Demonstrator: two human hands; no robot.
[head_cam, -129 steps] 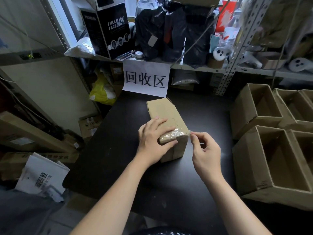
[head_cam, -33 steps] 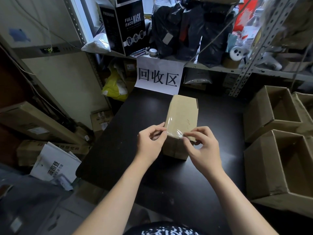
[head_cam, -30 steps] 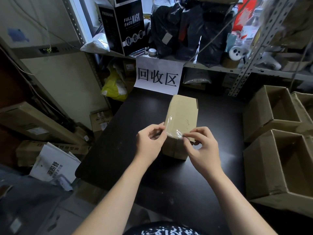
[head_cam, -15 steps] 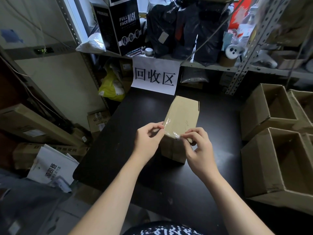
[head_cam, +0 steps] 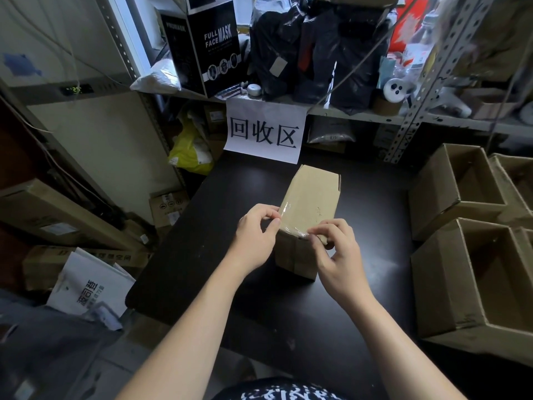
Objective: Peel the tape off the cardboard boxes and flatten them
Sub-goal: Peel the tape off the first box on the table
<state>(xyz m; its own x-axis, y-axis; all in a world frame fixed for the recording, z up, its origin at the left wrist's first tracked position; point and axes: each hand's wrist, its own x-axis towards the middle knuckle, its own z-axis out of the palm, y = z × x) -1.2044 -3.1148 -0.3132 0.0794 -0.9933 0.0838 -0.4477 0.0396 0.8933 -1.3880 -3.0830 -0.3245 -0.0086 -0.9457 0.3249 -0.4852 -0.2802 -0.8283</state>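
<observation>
A small closed brown cardboard box [head_cam: 313, 200] lies on the black table [head_cam: 360, 284], its long side running away from me. Clear tape [head_cam: 290, 223] wraps its near top edge. My left hand [head_cam: 255, 236] sits at the box's near left corner, thumb and forefinger pinching the tape's left end. My right hand [head_cam: 337, 255] is at the near right corner, fingertips curled and pinching the crinkled tape on the edge.
Several open cardboard boxes [head_cam: 467, 194] stand on the right of the table. A white paper sign [head_cam: 264, 132] hangs from the cluttered metal shelf [head_cam: 360, 112] behind. Flat cartons and papers [head_cam: 86, 284] lie on the floor at left.
The box was turned so its long side points away from me. Both hands moved to the near taped edge and now pinch at the tape; over the last second they barely shift.
</observation>
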